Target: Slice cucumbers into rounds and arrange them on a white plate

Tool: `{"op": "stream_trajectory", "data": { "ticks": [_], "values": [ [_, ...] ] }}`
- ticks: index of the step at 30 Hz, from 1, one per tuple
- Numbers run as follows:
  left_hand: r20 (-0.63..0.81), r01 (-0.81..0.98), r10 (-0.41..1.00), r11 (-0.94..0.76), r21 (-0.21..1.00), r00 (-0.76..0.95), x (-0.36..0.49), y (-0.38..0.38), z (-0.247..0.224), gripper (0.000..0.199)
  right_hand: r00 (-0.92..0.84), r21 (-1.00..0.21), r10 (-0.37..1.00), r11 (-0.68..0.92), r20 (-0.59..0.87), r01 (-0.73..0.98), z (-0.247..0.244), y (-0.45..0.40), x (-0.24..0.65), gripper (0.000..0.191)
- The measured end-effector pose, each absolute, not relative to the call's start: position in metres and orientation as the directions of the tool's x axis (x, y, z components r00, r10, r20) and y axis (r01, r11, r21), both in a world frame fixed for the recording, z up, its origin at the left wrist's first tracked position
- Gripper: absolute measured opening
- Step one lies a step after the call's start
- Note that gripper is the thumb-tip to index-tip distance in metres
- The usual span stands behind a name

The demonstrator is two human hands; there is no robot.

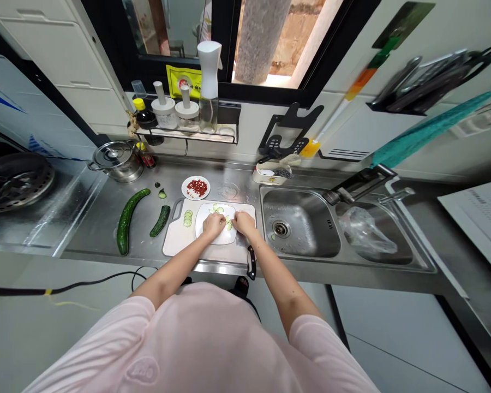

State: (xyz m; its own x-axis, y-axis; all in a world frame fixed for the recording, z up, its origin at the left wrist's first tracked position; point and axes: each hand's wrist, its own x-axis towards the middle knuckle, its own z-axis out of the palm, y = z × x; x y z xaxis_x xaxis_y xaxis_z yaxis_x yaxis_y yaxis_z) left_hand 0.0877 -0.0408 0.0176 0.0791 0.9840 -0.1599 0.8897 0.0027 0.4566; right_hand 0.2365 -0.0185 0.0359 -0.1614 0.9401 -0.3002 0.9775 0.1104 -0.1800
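Left hand (pixel 214 224) and right hand (pixel 244 221) down among cucumber slices (pixel 216 208), fingers loosely curled, grip impossible to tell. Slices on white mat (pixel 219 239) atop cutting board (pixel 175 240) on counter (pixel 139 183). Knife (pixel 251 262) just off board's front edge, long cucumber (pixel 125 221) and shorter cucumber (pixel 160 220) left of board.

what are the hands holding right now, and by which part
It cannot be told for sure. The left hand and right hand press down on a white board beside cucumber slices, and their fingers hide whether any slice is gripped.
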Motion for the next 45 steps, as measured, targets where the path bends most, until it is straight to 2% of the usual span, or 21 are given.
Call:
{"op": "stream_trajectory", "data": {
  "ticks": [6, 13, 23, 45],
  "values": [
    [-0.139, 0.89, 0.988, 0.007, 0.456, 0.063, 0.088, -0.042, 0.018, 0.02, -0.134, -0.199, 0.951, 0.079, -0.28, 0.977, 0.032, -0.019, 0.239, 0.023],
    [-0.119, 0.885, 0.992, 0.026, 0.465, 0.033, 0.086, -0.041, 0.018, 0.023, -0.044, -0.25, 0.959, -0.028, -0.279, 0.968, 0.037, -0.015, 0.256, 0.023],
    [-0.175, 0.894, 0.985, 0.077, 0.442, 0.002, 0.094, -0.036, 0.018, 0.025, -0.064, -0.257, 0.94, -0.026, -0.336, 0.966, 0.03, -0.022, 0.254, 0.018],
    [-0.186, 0.886, 0.982, 0.079, 0.456, 0.008, 0.096, -0.035, 0.015, 0.022, -0.108, -0.289, 0.94, 0.01, -0.325, 0.957, 0.03, -0.021, 0.254, 0.016]
  ]
}}
